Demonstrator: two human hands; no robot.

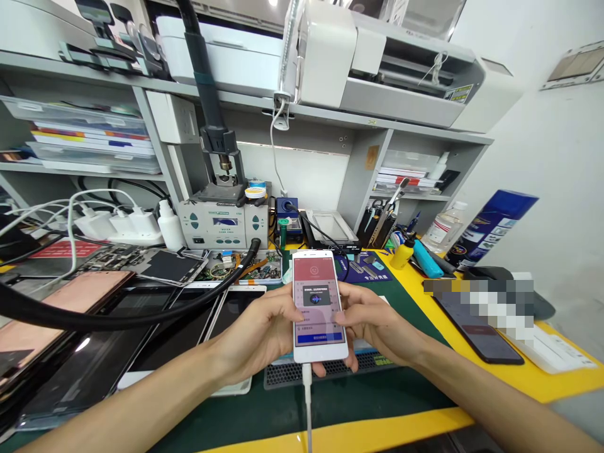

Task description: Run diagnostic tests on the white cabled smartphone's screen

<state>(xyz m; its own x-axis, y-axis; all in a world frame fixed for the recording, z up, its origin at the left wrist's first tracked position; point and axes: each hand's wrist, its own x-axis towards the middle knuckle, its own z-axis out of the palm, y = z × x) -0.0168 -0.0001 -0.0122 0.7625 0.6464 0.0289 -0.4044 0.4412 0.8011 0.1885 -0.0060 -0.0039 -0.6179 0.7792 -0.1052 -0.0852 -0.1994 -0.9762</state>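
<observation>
I hold a white smartphone (317, 305) upright above the green bench mat (377, 402), its screen lit with a red and white page. My left hand (257, 333) wraps its left edge and back. My right hand (372, 324) grips the right edge, thumb resting on the screen. A white cable (307, 402) is plugged into the phone's bottom and runs down toward me.
Several phone screens and panels (94, 352) lie at the left under a thick black hose (117, 318). A hot-air station (219, 220) stands behind, with a tool holder (377, 229) and bottles to the right. A dark phone (476, 327) lies on the yellow edge (519, 371).
</observation>
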